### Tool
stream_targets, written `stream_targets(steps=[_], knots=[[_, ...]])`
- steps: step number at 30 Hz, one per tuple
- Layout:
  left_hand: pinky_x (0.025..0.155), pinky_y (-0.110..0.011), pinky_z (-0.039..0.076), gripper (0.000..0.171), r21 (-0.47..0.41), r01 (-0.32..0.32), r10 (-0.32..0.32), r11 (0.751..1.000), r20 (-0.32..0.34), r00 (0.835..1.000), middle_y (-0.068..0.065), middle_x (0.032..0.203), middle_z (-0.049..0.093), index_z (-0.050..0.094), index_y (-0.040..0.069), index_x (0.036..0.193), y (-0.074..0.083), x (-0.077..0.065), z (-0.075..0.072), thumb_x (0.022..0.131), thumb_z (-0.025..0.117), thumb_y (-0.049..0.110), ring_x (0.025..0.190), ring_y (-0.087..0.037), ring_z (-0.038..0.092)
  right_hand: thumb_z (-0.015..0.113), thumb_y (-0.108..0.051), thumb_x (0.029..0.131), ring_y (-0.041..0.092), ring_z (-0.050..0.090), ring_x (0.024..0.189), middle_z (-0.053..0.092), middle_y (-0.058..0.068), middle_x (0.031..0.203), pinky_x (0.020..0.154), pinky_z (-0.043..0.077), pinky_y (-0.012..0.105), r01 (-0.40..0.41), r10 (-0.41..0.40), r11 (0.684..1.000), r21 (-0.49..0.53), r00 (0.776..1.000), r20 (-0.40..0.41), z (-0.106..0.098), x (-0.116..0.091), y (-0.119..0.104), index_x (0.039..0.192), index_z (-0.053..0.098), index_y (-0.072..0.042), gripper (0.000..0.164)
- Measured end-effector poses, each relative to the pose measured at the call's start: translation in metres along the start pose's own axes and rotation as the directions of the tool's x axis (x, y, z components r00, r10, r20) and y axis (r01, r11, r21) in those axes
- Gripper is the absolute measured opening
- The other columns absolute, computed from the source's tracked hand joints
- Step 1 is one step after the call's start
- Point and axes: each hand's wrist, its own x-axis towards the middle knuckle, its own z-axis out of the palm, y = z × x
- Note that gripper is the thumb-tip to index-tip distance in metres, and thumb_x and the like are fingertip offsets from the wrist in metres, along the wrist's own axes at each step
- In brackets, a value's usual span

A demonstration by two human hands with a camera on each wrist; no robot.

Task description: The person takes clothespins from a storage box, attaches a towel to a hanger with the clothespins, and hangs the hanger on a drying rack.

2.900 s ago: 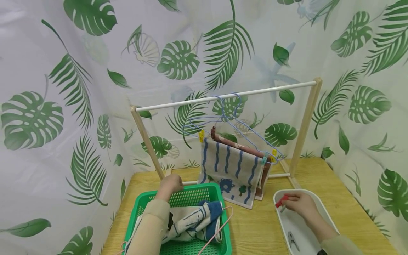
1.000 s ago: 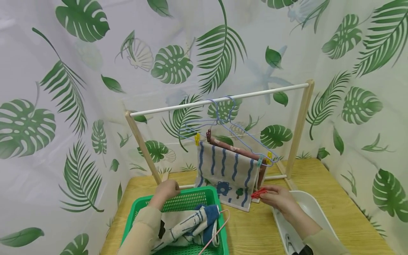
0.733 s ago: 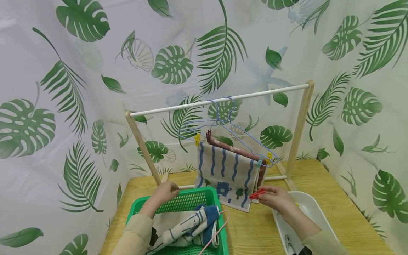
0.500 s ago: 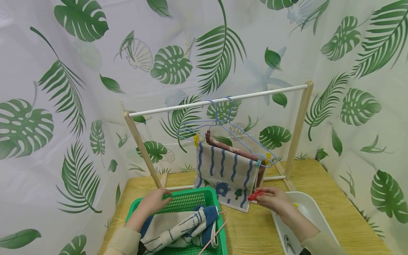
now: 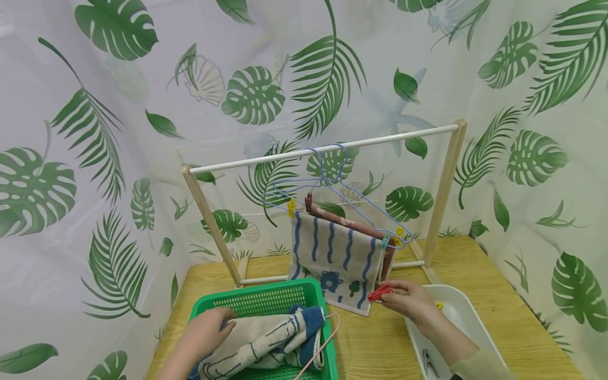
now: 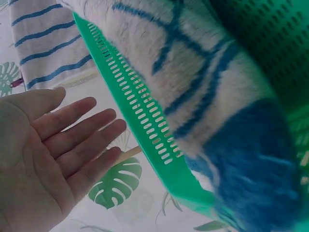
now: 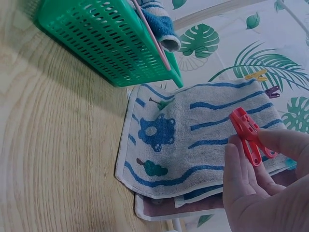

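Within head view alone, both hands (image 5: pixel 203 333) (image 5: pixel 412 303)

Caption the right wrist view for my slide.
Red clothespin pinched in the right grip in front of a hanging blue-striped towel, with a green basket on the wood-grain table.

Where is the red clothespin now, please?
In the head view, the red clothespin is right of centre, pinched by the right hand, near the lower right of the striped towel, left of the white tray.
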Motion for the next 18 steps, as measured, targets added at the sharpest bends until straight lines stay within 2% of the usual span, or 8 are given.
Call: stream_targets(steps=[8,14,16,18], knots=[[0.082,-0.048,0.064,0.013,0.053,0.051,-0.052,0.997,0.008,0.999,-0.003,0.097,0.079,0.079,0.008,0.103,-0.011,-0.031,0.005,0.095,0.08,0.019,0.091,-0.027,0.075,0.066,0.003,0.101,0.007,0.076,0.095,0.077,0.0,0.106,0.09,0.065,0.025,-0.009,0.009,1.0,0.019,1.0,0.006,0.004,-0.002,-0.001,0.147,0.047,0.018,0.052],[0.084,-0.049,0.063,0.013,0.081,0.085,-0.088,0.993,0.037,0.995,-0.006,0.097,0.078,0.077,0.005,0.102,-0.021,-0.05,0.0,0.095,0.079,0.016,0.091,-0.029,0.075,0.068,0.002,0.1,0.007,0.076,0.095,0.077,-0.001,0.107,0.09,0.065,0.024,-0.022,0.022,0.999,0.031,1.0,-0.004,0.01,-0.004,-0.001,0.148,0.046,0.017,0.055],[0.083,-0.048,0.064,0.013,0.089,0.115,-0.121,0.989,0.063,0.991,-0.006,0.096,0.079,0.078,0.005,0.102,-0.026,-0.052,0.005,0.095,0.079,0.016,0.09,-0.029,0.076,0.067,0.003,0.1,0.007,0.076,0.095,0.078,-0.001,0.106,0.09,0.065,0.024,-0.023,0.023,0.999,0.037,1.0,-0.001,0.011,-0.004,0.0,0.148,0.045,0.017,0.055],[0.081,-0.048,0.064,0.014,0.101,0.141,-0.151,0.985,0.098,0.984,-0.006,0.096,0.079,0.078,0.005,0.102,-0.042,-0.051,0.018,0.095,0.079,0.017,0.089,-0.028,0.076,0.067,0.003,0.1,0.007,0.076,0.095,0.078,-0.001,0.105,0.089,0.065,0.024,-0.025,0.025,0.999,0.044,1.0,0.005,0.012,-0.005,0.001,0.148,0.046,0.017,0.054]])
